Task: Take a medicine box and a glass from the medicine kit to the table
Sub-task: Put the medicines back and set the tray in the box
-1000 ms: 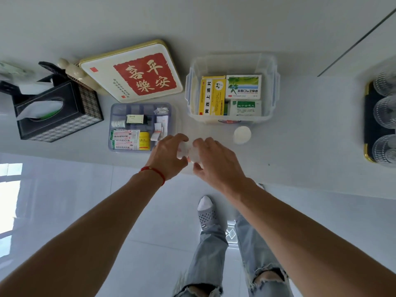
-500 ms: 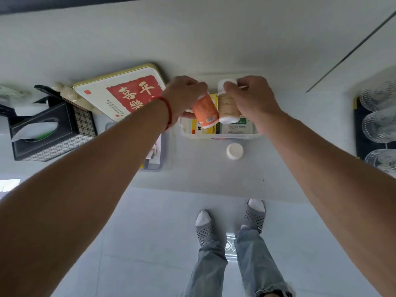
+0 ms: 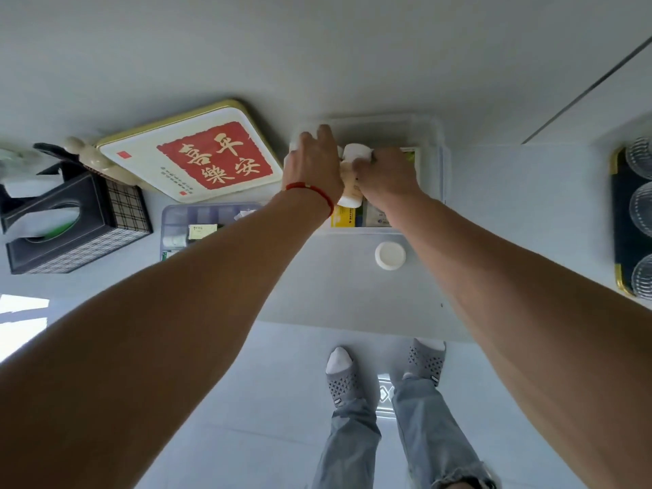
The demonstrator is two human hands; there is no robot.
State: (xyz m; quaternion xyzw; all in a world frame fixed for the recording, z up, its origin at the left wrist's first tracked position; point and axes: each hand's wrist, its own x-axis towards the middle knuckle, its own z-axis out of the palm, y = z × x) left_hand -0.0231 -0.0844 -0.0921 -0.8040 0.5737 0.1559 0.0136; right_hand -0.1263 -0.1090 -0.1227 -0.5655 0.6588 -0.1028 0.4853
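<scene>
both hands reach over the clear plastic medicine kit that sits on the white desk. the left hand, with a red cord at its wrist, has its fingers curled round a white-topped item at the kit's left wall, though what it holds is mostly hidden. the right hand has its fingers wrapped round a pale bottle with a white cap, held tilted between the two hands above the kit's opening. inside the kit, under the hands, a yellow medicine box lies at the near edge, with a green-and-white box just beside it. a loose white lid lies on the desk just in front of the kit. to the left of the kit a shallow clear tray with compartments holds small packets and a pale label, partly covered by the left forearm. behind that tray leans a gold-rimmed lid with a red square of characters. further left stands a checked tissue box. at the far right edge a dark, gold-edged tray carries several ribbed glasses, well apart from the kit.
</scene>
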